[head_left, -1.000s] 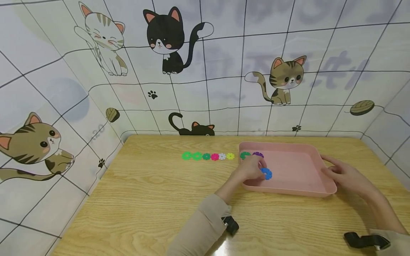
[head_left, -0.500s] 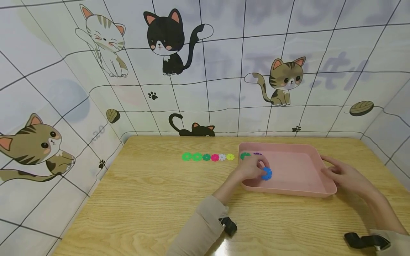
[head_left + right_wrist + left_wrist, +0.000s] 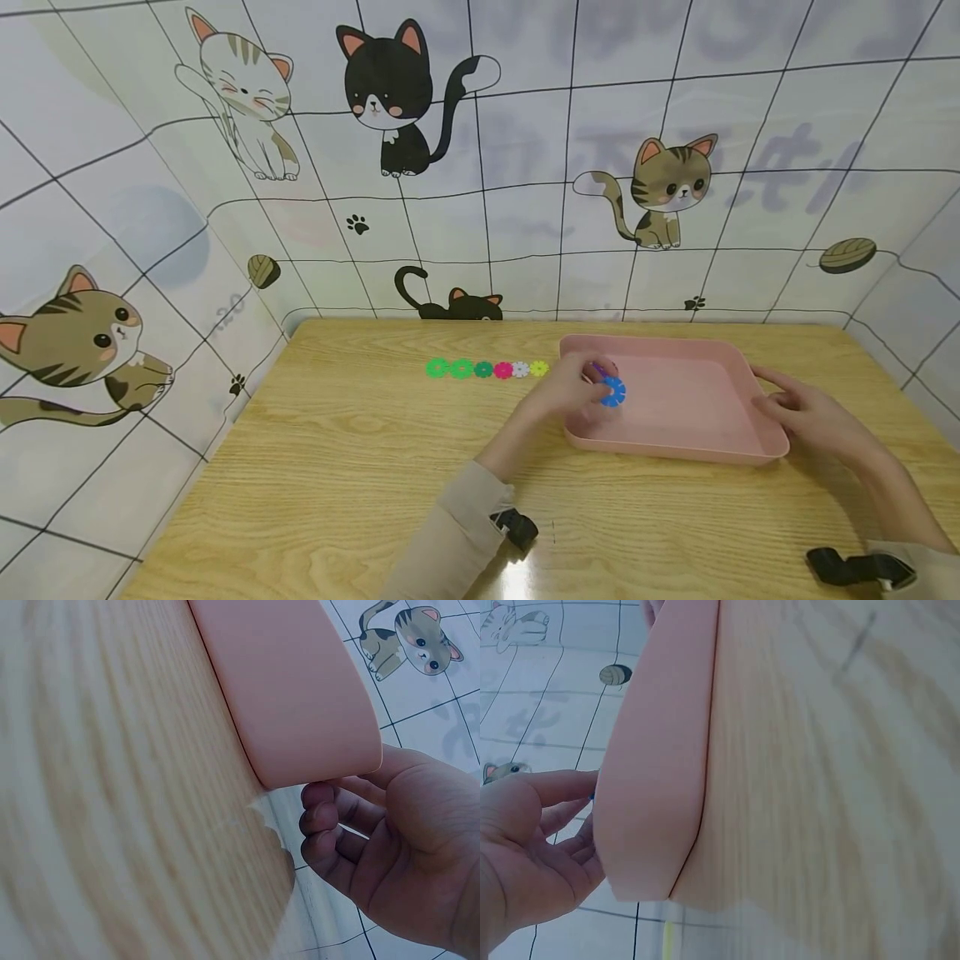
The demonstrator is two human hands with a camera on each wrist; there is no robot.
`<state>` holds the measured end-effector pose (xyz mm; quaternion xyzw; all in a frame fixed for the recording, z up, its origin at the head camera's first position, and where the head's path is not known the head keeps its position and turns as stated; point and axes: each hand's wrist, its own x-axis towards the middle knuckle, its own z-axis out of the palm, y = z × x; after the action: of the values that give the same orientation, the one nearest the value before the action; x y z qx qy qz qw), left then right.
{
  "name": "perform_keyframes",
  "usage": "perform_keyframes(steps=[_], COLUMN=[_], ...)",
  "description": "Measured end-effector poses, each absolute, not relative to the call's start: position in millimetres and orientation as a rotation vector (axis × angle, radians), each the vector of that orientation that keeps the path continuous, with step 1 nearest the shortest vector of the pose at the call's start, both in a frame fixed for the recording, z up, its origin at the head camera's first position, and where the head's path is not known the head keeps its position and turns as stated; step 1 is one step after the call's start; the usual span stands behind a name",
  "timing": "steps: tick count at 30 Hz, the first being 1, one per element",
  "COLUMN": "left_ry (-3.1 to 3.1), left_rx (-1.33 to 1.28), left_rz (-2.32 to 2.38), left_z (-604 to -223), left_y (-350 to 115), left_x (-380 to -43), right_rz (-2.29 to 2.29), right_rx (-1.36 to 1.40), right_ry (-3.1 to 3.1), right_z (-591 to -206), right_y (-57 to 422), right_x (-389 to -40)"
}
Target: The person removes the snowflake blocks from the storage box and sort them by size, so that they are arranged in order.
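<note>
A blue snowflake disc (image 3: 615,392) is pinched between the thumb and fingers of my left hand (image 3: 564,387), inside the left part of a pink tray (image 3: 682,396). Partly behind those fingers shows a purple disc (image 3: 599,372). In the left wrist view the tray wall hides the fingertips of the left hand (image 3: 540,847). My right hand (image 3: 813,417) holds the tray's right end. The right wrist view shows this right hand (image 3: 409,832) with its thumb side at the rim and fingers curled beside the wall.
Left of the tray, a row of notched discs lies on the wooden table (image 3: 337,467): two light green discs (image 3: 461,368), then a dark green disc (image 3: 483,369), a pink disc (image 3: 503,370), a white disc (image 3: 521,369) and a yellow disc (image 3: 539,368). A cat-print wall backdrop (image 3: 517,208) stands behind.
My left hand has lifted the blue disc and moved slightly left and toward the back. A green disc in the tray is now hidden behind it. The right hand stays put.
</note>
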<state>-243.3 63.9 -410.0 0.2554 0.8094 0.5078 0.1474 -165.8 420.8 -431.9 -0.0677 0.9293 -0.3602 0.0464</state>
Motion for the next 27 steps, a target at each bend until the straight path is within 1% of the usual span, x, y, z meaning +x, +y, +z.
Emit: perform_keyframes(steps=[17, 27], left_ry=[2.268, 2.352], left_rx=[0.573, 0.541], left_rz=[1.728, 1.780], left_z=[-401.8, -401.3], left_y=[-9.0, -59.5], left_x=[-265.1, -277.8], right_rz=[-1.067, -1.081], right_rx=[-0.173, -0.172], right_ry=[2.829, 2.828], right_z=[-431.9, -433.1], right_y=[420.3, 423.2], right_x=[-165.5, -166.3])
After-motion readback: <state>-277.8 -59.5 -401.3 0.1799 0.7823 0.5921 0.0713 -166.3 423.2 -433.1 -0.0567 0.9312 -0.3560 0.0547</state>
